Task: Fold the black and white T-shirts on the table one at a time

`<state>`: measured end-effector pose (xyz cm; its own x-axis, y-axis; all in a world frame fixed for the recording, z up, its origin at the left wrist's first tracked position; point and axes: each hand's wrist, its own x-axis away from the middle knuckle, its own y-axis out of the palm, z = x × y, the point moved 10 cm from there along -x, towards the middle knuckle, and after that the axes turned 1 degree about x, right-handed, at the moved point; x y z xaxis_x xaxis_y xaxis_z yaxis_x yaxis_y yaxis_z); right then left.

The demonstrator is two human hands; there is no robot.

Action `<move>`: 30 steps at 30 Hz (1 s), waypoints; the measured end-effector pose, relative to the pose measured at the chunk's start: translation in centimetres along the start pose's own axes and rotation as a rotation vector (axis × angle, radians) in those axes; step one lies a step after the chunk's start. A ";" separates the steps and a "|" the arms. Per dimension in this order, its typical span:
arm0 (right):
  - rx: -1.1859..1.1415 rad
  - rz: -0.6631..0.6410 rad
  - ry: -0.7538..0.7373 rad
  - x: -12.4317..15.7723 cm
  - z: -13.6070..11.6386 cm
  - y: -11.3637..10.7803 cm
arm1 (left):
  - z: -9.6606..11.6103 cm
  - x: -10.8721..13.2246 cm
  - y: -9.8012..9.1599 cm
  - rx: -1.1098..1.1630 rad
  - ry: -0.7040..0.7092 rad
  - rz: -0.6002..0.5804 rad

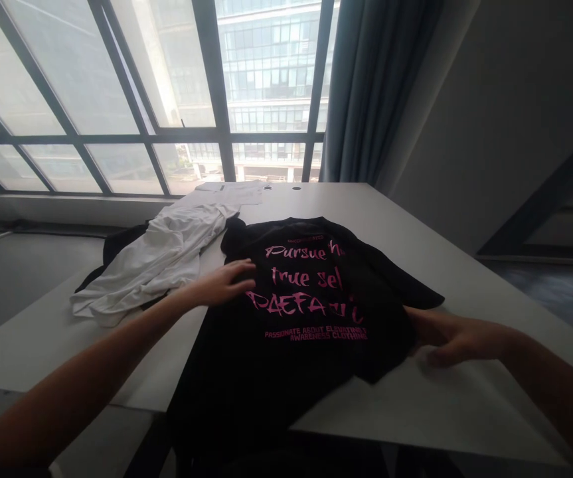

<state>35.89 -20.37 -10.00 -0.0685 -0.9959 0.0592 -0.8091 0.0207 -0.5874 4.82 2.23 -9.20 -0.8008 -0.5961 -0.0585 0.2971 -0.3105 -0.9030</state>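
Note:
A black T-shirt (286, 358) with pink lettering lies spread on the white table (465, 405), its lower part hanging over the near edge. My left hand (226, 282) rests flat on the shirt's left side, fingers stretched out beside the lettering. My right hand (448, 338) is at the shirt's right edge, with its fingers curled around the fabric of the folded-in sleeve area.
A crumpled white garment (157, 262) lies at the table's left over a dark garment (117, 245). Another white piece (236, 191) sits at the far edge. Large windows (141, 86) and a blue-grey curtain (370, 86) stand behind the table.

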 end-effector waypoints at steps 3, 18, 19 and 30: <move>-0.039 -0.163 -0.014 0.7 -0.8 2.9 | 7.3 7.3 3.1 -0.002 0.223 -0.319; 0.137 0.389 0.214 -3.8 0.2 -6.6 | 3.4 3.1 2.9 -0.112 0.164 -0.081; 0.292 0.304 0.278 -4.6 0.7 -6.9 | 3.2 1.8 2.6 -0.147 0.153 -0.069; 0.717 -0.022 0.342 -21.7 4.5 -2.6 | -6.6 -17.9 3.8 -0.252 -0.269 -0.032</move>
<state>42.10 0.79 -13.43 -0.3265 -0.9107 0.2530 -0.2473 -0.1760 -0.9528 16.89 16.59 -14.37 -0.6324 -0.7727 0.0551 0.1103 -0.1602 -0.9809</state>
